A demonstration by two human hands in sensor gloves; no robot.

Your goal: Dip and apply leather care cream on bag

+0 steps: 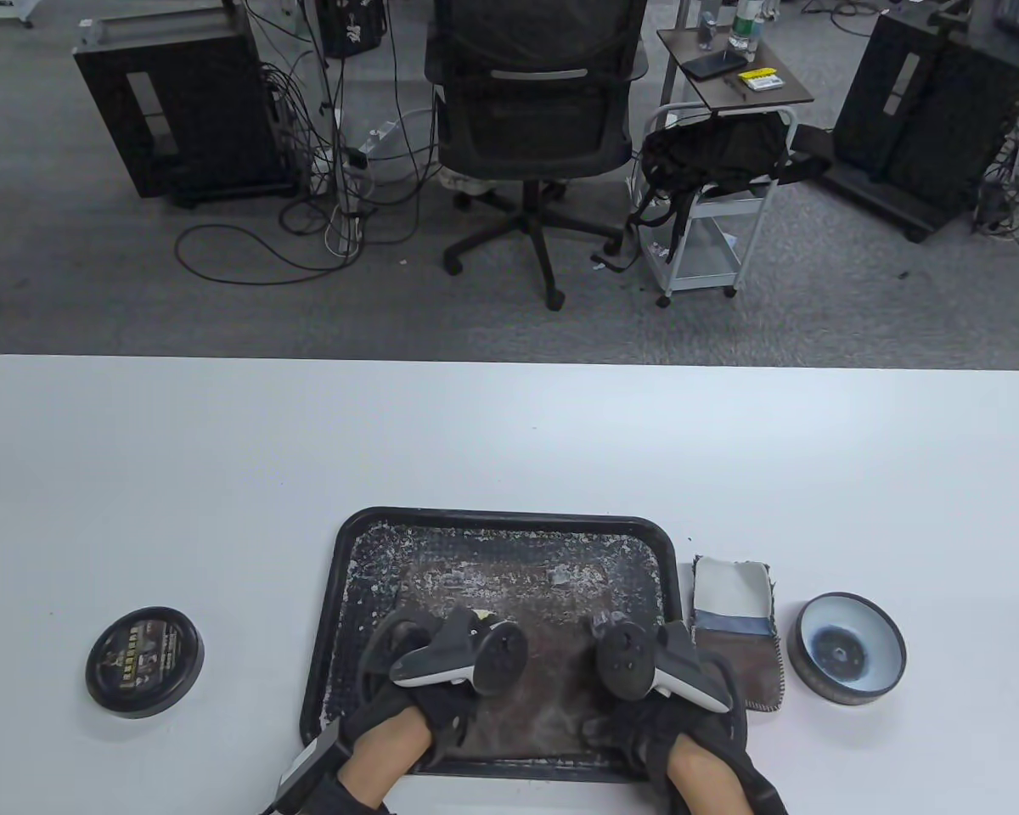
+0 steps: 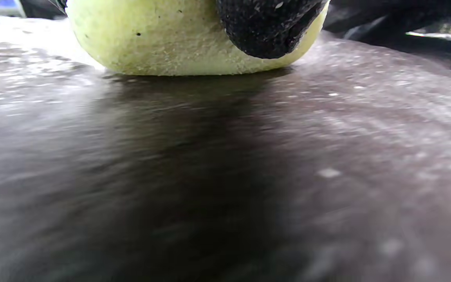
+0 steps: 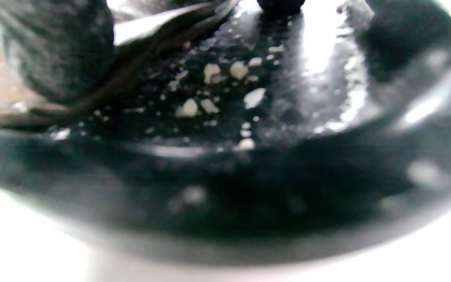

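Table (image 1: 221, 458): white, wide, running the whole width of the table view; both hands come in over its near edge.
Tray (image 1: 350, 543): black, rectangular, at the middle of the table's near edge, its floor speckled with pale crumbs.
Bag (image 1: 552, 671): dark brown leather, lying flat in the tray's near half, under and between both hands; dusty with pale flecks.
Left hand (image 1: 429, 679): black glove, tracker strapped on its back, over the bag's left part. It grips a yellow-green sponge (image 2: 178, 39); one fingertip (image 2: 268, 27) curls over the sponge's front. The sponge's underside sits on the leather.
Right hand (image 1: 658, 688): black glove, tracker on its back, at the bag's right part by the tray's right rim. In the right wrist view one fingertip (image 3: 59, 47) presses on the bag's edge. How far the other fingers spread cannot be told.
Cloth (image 1: 734, 620): folded, white, blue and brown bands, on the table touching the tray's right rim, just beside the right hand.
Cream tin (image 1: 849, 649): round, uncovered, pale inside with a dark centre, just right of the cloth, near the table's near-right part.
Lid (image 1: 144, 662): round, black, printed label up, on the table left of the tray, well apart from the left hand.
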